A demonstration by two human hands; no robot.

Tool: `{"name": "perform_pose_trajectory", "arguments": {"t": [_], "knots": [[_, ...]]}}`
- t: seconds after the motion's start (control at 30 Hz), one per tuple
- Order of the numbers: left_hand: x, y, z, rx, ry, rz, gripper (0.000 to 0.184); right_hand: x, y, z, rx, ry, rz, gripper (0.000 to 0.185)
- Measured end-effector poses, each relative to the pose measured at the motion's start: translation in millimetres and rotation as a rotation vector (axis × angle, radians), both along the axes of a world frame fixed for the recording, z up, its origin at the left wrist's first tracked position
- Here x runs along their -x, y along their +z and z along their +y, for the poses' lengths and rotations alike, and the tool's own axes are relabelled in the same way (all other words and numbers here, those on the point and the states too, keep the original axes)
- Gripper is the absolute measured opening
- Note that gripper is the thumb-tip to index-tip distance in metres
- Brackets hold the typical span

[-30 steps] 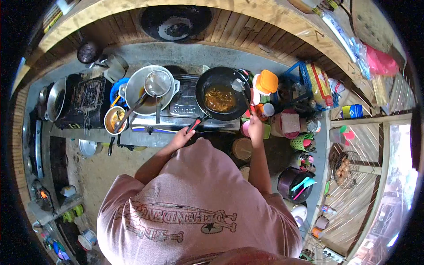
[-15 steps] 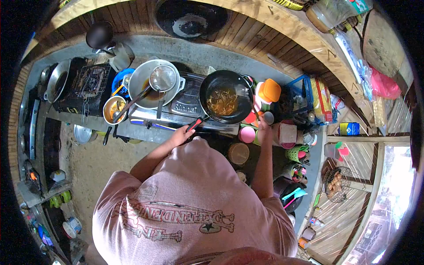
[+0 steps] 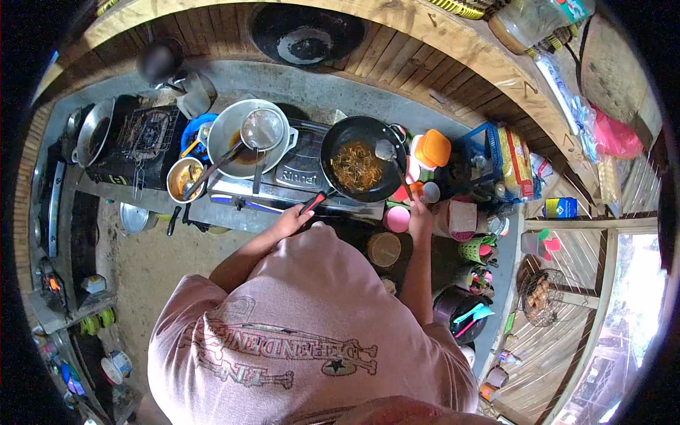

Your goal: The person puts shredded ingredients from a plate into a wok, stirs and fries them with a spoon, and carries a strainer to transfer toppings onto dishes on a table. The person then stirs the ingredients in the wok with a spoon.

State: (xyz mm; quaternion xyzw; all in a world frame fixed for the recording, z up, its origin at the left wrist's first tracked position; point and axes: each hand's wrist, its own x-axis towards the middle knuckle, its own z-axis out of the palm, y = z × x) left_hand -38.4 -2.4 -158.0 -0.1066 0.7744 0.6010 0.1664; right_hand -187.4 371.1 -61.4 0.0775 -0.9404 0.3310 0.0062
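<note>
A black frying pan [image 3: 340, 142] sits on the right side of the gas stove [image 3: 297, 177], with thin browned strips [image 3: 356, 167] in oil inside it. My left hand [image 3: 289, 222] is closed round the pan's red and black handle. In my right hand [image 3: 419, 217] is the handle of a ladle [image 3: 384, 149], whose head is over the right part of the pan. Left of the pan, a large pot [image 3: 227, 127] holds brown liquid, and a round strainer [image 3: 261, 129] rests across it.
An orange-and-white bowl [image 3: 183, 198] and a blue basin [image 3: 191, 131] stand left of the pot. Orange-lidded containers [image 3: 433, 148], a pink cup [image 3: 397, 219] and a blue basket [image 3: 485, 152] are on the right. A dark wok [image 3: 309, 35] hangs behind the stove.
The view has shifted. The ladle dipped among the strips half a second ago and now its head is raised, nearer the pan's right side. My left hand keeps hold of the pan handle.
</note>
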Motion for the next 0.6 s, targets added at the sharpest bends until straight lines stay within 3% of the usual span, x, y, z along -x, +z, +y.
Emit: {"name": "perform_pose_trajectory", "arguments": {"t": [0.07, 0.1, 0.13, 0.23, 0.33, 0.53, 0.6], "knots": [[-1, -1, 1, 0.011, 0.021, 0.026, 0.039, 6, 18, -21, -0.129, -0.106, -0.125, 0.044], [-2, -1, 1, 0.015, 0.011, 0.027, 0.039, 10, 15, -31, -0.069, -0.156, -0.122, 0.034], [-1, -1, 1, 0.006, 0.013, 0.033, 0.039, 15, 5, -35, -0.065, -0.165, -0.12, 0.034], [1, -7, 0, 0.007, 0.014, 0.053, 0.039, 21, -29, -45, 0.288, -0.097, -0.186, 0.034], [0, 2, 1, 0.023, 0.017, 0.043, 0.04, 14, -37, -38, 0.314, 0.006, -0.224, 0.033], [-3, 11, 2, -0.021, 0.044, 0.051, 0.04, 3, 35, -14, -0.139, 0.096, -0.067, 0.032], [-3, 9, 3, -0.035, 0.043, 0.066, 0.04, 9, 43, -13, -0.431, 0.08, 0.16, 0.035]]}}
